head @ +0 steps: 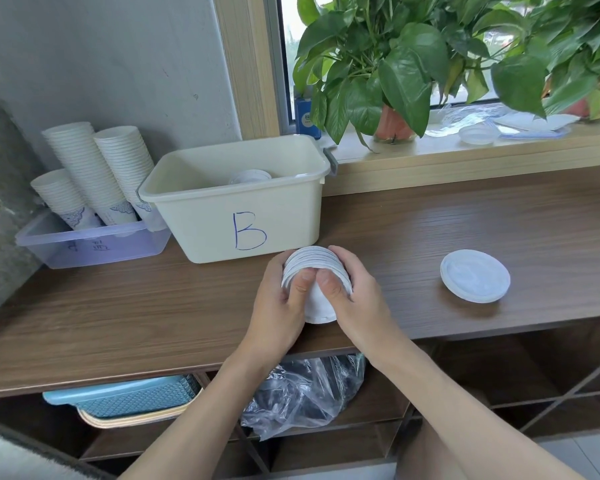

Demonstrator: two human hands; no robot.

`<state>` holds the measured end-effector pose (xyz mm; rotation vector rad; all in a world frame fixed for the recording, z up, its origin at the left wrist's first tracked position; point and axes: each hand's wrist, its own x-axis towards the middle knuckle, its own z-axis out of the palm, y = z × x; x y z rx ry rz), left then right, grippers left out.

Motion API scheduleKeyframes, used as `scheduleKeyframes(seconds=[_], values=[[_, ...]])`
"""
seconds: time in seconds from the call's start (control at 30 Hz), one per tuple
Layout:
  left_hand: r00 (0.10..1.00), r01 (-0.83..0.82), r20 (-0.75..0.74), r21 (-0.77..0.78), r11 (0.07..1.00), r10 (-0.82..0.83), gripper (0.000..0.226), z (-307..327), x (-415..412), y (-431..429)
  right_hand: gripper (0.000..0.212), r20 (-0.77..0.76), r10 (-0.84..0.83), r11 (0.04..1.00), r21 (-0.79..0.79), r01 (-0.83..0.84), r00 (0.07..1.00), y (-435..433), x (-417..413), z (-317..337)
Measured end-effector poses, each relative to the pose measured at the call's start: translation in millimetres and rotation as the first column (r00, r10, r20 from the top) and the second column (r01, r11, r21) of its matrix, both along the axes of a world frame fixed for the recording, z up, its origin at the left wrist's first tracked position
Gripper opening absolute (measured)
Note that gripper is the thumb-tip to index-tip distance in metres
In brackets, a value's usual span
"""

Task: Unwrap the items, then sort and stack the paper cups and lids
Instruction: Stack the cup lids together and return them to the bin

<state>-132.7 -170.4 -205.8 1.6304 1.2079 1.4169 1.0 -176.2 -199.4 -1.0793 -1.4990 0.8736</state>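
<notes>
White plastic lid stack point(312, 258) gripped between left hand point(278, 303) and right hand point(359, 301); best square rims, then lower into cream plastic tub marked B point(201, 220).

Daylight comes through the window point(290, 36) behind and right of the cream bin point(222, 216) and is blown out to white between the plant point(413, 64) leaves. It lights the wooden surface point(465, 220) brightly and evenly. The loose lid point(475, 280) right of the bin casts only a thin, soft shadow. The shelves point(499, 368) below the bin are dim. Focus is sharp around the bin, a grey mass point(21, 455) far below-left is blurred, and straight edges bow near the borders.
</notes>
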Motion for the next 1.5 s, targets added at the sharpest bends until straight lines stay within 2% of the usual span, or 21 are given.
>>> scheduleKeyframes(seconds=[0.07, 0.1, 0.3, 0.43, 0.7, 0.93, 1.0, 1.07, 1.17, 1.23, 1.33, 1.5], values=[[0.999, -0.049, 0.011, 0.000, 0.999, 0.049, 0.070, -1, 0, 0, 0.079, 0.019, -0.007, 1.000, 0.011, 0.007, 1.000, 0, -1, -2], [0.998, -0.068, 0.018, -0.001, 0.998, 0.068, 0.069, -1, 0, 0, 0.080, 0.027, 0.000, 1.000, 0.010, 0.000, 1.000, 0, -2, -4], [0.998, -0.061, 0.018, 0.003, 0.998, 0.061, 0.065, -1, 0, 1, 0.048, 0.015, 0.045, 0.999, 0.015, -0.045, 0.999, 0, -2, -3], [1.000, -0.019, -0.022, 0.002, 1.000, 0.019, 0.061, -4, -1, 2, 0.036, -0.028, 0.044, 0.999, 0.015, -0.043, 0.999, 1, 0, -3], [0.996, -0.054, -0.065, 0.059, 0.997, 0.058, 0.050, -3, 0, -2, 0.030, -0.021, 0.010, 0.999, 0.046, -0.009, 1.000, 1, -1, -3], [0.999, -0.035, -0.017, -0.008, 0.999, 0.035, 0.052, 2, 0, -4, 0.044, -0.048, 0.006, 0.996, 0.084, -0.002, 0.999, 4, -3, -2], [1.000, 0.009, 0.001, -0.029, 1.000, -0.009, 0.034, 7, 0, -4, 0.048, -0.047, -0.003, 0.996, 0.084, 0.007, 0.999, 4, -4, -2], [1.000, 0.014, 0.027, -0.015, 1.000, -0.013, 0.020, 8, 0, -5, 0.043, -0.028, 0.007, 0.999, 0.049, -0.006, 1.000, 4, -4, -2], [0.993, -0.056, 0.102, -0.033, 0.998, 0.059, 0.053, 4, -3, -4, 0.045, -0.007, 0.080, 0.996, -0.045, -0.080, 0.997, 5, -4, 0], [0.983, -0.073, 0.168, -0.049, 0.996, 0.080, 0.064, 2, -5, -3, 0.047, 0.011, 0.094, 0.994, -0.060, -0.093, 0.995, 6, -4, -1], [0.983, -0.069, 0.167, -0.053, 0.996, 0.077, 0.064, 1, -5, -1, 0.043, 0.011, 0.059, 0.998, -0.026, -0.058, 0.998, 7, -6, -3], [0.999, -0.029, 0.021, -0.052, 0.998, 0.030, 0.062, -2, -3, 2, 0.037, -0.062, 0.044, 0.998, -0.033, -0.046, 0.997, 7, -2, -4]])
